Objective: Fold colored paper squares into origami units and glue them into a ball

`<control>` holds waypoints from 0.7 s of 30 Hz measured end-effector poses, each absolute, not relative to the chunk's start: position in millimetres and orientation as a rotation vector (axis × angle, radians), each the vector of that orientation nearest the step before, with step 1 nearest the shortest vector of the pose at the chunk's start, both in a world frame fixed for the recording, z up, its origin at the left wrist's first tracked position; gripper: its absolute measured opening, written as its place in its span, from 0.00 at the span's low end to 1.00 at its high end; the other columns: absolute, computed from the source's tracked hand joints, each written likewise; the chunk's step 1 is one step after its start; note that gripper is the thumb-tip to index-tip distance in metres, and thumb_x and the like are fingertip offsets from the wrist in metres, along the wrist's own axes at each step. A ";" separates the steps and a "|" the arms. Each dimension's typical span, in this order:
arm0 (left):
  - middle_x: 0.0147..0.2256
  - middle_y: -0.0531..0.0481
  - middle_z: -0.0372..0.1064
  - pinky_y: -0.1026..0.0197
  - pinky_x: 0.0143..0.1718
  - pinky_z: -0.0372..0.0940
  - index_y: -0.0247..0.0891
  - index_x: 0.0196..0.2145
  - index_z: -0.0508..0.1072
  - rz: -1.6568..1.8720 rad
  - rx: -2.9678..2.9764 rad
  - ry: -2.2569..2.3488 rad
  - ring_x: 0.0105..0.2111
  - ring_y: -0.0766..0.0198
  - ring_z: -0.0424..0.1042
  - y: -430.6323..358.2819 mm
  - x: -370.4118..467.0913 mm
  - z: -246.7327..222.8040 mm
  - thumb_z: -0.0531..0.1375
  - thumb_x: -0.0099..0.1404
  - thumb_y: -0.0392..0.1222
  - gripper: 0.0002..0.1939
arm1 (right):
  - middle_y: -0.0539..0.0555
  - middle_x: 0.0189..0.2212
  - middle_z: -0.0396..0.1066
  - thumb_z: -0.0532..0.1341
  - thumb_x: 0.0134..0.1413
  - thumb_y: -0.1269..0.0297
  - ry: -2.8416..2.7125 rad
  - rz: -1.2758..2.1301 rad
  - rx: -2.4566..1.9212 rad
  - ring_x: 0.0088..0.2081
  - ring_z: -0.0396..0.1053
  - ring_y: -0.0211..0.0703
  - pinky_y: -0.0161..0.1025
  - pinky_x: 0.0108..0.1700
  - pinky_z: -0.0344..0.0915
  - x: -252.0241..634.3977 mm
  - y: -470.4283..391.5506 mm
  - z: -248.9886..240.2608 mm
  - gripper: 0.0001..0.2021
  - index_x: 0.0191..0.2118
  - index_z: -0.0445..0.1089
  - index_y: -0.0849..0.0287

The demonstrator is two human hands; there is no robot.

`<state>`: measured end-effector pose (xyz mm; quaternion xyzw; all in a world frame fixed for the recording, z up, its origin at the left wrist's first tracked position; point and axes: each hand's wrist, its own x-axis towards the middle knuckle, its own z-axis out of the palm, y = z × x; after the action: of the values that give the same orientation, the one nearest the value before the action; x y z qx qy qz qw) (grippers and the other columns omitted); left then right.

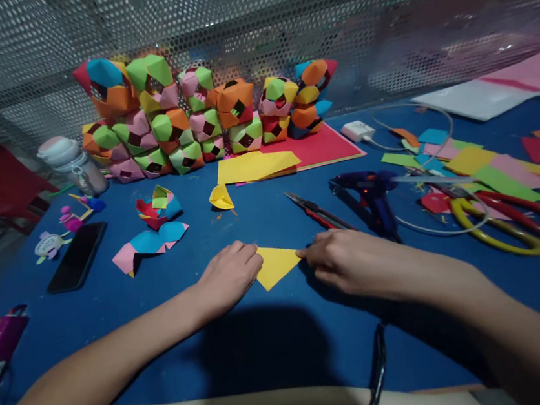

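Yellow paper piece (277,266) lies mid-tabletop (170,350) between the hands: the left hand (229,273), fingers curled, holds its left end; the right hand (337,256), nearly closed, pinches its right corner. A utility knife (317,211) and glue gun (373,185) crowd the right hand's far side; scissors (524,250) lie farther right, a smartphone (78,258) left.

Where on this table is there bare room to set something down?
One patch of the blue table lies between the phone, the purple item and the left forearm. Another, shadowed, lies nearer than the yellow paper, between that forearm and the right forearm. Crowded: the right, with glue gun, scissors, paper scraps; the back, with stacked paper models.
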<state>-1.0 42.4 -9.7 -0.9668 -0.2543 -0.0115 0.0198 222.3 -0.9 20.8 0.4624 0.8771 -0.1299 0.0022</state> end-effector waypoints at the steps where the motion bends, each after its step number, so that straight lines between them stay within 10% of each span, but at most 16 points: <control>1: 0.43 0.42 0.67 0.58 0.39 0.63 0.34 0.36 0.68 -0.020 -2.993 -0.784 0.40 0.59 0.63 42.4 -0.9 -9.3 0.45 0.69 0.38 0.13 | 0.57 0.25 0.70 0.52 0.53 0.72 2.708 -0.439 1.472 0.30 0.67 0.42 0.37 0.33 0.59 226.0 -1.4 23.9 0.09 0.27 0.68 0.61; 13: 0.54 0.47 0.63 0.56 0.41 0.65 0.39 0.49 0.65 -0.168 -2.962 -0.677 0.43 0.58 0.63 37.3 -2.0 -9.8 0.46 0.69 0.44 0.16 | 0.56 0.23 0.71 0.52 0.53 0.70 2.582 -0.264 1.655 0.27 0.69 0.43 0.37 0.28 0.56 237.0 8.1 34.1 0.11 0.24 0.68 0.60; 21: 0.52 0.39 0.65 0.52 0.48 0.64 0.32 0.49 0.66 -0.170 -2.935 -0.686 0.51 0.52 0.66 37.1 -0.2 -14.3 0.47 0.68 0.46 0.19 | 0.62 0.46 0.70 0.51 0.53 0.76 3.108 -0.403 1.282 0.48 0.67 0.46 0.45 0.49 0.63 201.9 -1.0 5.4 0.16 0.48 0.64 0.63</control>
<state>-0.2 37.1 -14.3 -0.9704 -0.2270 -0.0562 0.0612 201.9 -1.0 5.4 0.3758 0.9110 -0.1182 -0.1219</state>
